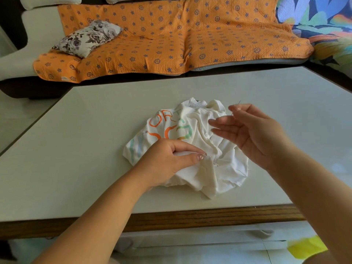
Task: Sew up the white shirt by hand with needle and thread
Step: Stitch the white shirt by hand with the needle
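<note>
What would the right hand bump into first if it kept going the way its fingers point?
The right hand points its fingers left across the white shirt, so the shirt's crumpled folds likely come first, though the hand may be raised enough to pass over.

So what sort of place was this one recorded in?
Most likely a home living room: a sofa under an orange patterned throw, a floral cushion on it, and a pale-topped table where the white shirt lies.
</note>
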A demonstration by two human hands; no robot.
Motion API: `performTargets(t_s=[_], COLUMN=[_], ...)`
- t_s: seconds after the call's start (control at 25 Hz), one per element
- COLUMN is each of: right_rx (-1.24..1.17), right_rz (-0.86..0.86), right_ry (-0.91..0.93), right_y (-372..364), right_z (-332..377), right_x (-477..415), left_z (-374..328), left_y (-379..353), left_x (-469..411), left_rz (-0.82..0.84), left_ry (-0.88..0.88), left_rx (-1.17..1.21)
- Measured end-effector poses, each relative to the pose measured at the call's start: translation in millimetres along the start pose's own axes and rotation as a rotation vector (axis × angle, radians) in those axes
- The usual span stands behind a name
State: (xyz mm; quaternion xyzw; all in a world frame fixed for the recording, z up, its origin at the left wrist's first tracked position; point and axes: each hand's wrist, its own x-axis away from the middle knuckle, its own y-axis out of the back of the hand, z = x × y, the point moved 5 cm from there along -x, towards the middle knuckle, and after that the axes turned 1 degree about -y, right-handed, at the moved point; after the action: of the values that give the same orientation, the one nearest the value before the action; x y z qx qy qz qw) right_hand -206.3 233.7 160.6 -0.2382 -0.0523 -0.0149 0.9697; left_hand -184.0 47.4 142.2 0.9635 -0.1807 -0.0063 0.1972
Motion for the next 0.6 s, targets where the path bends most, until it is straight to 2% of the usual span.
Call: performTargets(t_s=[0.12,0.2,0.44,0.6], right_rx=[0.408,0.687,1.234,1.212], right_rz=[-0.225,-0.247,0.135,0.317], right_ry=[0.277,0.369,0.325,0.061], right_y=[15,14,-11,-15], right_z=[13,18,0,-5], right_x=[-5,-3,11,23], left_z=[3,3,3,1], left_y=[1,2,4,4], left_x=[1,1,2,3], left_rz=[0.040,0.048,0.059,0.058], left_ry=[0.023,0.028,0.038,0.046], left_rx=[0.008,0.020,0.041,0.051])
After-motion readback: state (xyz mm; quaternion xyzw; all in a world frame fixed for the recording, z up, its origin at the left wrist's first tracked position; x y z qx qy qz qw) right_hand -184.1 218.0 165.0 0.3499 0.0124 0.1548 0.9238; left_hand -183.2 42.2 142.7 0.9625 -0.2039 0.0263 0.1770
